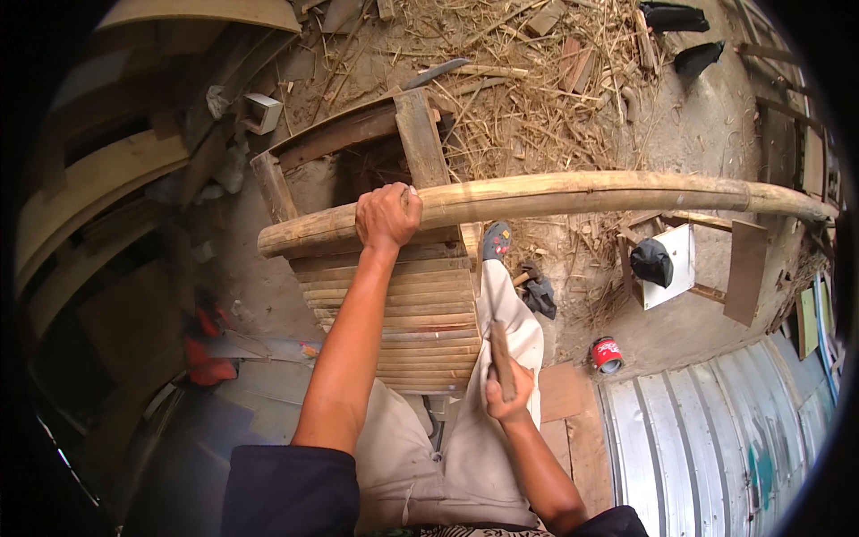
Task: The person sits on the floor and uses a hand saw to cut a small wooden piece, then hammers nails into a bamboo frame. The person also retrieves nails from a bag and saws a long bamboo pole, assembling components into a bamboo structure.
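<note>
A long, thick bamboo pole (573, 195) lies across a wooden bench, running from the left end to the far right. My left hand (386, 217) grips the pole near its left end, arm stretched forward. Low by my lap, my right hand (506, 390) is closed around the wooden handle of a tool (499, 356); its working end is hidden against my pale trousers. Below the pole is the slatted wooden seat (420, 313) that I sit on, and my foot in a grey sandal (497, 240) shows just past it.
Bamboo shavings and wood scraps (537, 98) cover the dirt ground ahead, with a blade (436, 72) lying among them. A red can (607, 354) stands at the right beside corrugated metal sheets (716, 430). Curved planks (98, 188) are stacked at the left. A white board with a dark cloth (658, 264) sits right.
</note>
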Available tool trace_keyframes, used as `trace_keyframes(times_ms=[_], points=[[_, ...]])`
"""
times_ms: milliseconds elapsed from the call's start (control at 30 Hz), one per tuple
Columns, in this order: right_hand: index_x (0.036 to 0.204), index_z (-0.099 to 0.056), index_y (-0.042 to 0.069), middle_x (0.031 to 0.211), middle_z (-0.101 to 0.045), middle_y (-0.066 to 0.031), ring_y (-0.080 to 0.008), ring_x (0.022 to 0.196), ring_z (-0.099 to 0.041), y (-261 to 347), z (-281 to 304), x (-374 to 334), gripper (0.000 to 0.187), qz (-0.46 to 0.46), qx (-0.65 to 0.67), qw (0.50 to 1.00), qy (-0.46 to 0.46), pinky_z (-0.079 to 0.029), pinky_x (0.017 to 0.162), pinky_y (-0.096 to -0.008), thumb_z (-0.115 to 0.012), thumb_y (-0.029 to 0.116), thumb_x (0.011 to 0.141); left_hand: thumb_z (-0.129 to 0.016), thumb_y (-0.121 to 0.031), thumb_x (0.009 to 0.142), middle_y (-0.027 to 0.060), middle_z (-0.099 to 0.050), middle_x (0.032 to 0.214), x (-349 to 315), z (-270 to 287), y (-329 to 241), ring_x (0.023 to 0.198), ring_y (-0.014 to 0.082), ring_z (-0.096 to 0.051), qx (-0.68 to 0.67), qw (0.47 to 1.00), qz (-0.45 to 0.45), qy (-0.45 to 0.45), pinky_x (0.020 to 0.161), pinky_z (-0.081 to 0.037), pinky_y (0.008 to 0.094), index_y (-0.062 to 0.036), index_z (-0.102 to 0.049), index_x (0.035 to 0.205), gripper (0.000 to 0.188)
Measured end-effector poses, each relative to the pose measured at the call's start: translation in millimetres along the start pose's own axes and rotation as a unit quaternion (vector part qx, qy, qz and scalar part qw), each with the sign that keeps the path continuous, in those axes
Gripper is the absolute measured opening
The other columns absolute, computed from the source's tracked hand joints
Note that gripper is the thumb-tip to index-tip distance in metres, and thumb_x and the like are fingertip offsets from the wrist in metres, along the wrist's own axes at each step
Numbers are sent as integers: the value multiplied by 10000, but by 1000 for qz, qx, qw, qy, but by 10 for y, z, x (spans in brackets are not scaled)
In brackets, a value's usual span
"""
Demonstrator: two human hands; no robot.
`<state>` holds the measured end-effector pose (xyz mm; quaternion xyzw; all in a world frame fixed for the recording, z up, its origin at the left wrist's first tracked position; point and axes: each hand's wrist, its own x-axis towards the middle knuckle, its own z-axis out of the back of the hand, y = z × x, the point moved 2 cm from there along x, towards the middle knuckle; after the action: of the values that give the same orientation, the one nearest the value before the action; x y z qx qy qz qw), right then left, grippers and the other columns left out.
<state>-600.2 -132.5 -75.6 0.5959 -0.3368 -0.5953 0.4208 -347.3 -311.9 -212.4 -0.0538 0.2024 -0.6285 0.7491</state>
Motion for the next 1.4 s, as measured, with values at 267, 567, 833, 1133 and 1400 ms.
trace_keyframes(times_ms=[267,567,833,1133,1400], points=[[933,-570,-31,702,-495,-21,-131,585,-466,388,834,262,283,36,-219,926,-305,-407,567,-283,-537,248,974,-541,-320,850,145,-688,846,16,-4,40,836,331,-641,3,999,14,42,825,-461,430,-51,-702,895,317],[817,-535,90,688,-495,6,-81,591,-478,46,1458,1209,244,-91,108,836,-530,-409,488,-231,-641,254,963,-675,-688,702,151,-681,916,-25,69,97,892,311,-634,-20,994,-79,68,815,-451,420,-40,-657,926,686],[1217,-418,-148,1090,-624,-297,-395,937,-671,-957,899,1408,692,-195,355,817,-411,-594,766,-469,-617,454,940,-825,-623,557,113,-641,846,-555,398,1,865,267,-615,75,971,-200,108,762,-454,392,-44,-618,932,721],[1223,-607,167,1208,-652,-14,-222,1067,-641,-916,1248,313,557,-146,503,799,-294,-531,935,-385,-483,622,924,-819,-636,564,129,-654,852,-2823,1182,-659,870,275,-637,0,983,-184,17,795,-476,391,-19,-632,943,748],[1174,-623,143,1137,-667,-36,-241,1035,-631,-928,948,-917,575,-134,534,808,-208,-516,916,-417,-437,629,928,-872,-540,501,106,-658,820,-4615,1165,-454,839,272,-644,25,990,-111,-86,784,-474,388,-73,-662,976,699]])
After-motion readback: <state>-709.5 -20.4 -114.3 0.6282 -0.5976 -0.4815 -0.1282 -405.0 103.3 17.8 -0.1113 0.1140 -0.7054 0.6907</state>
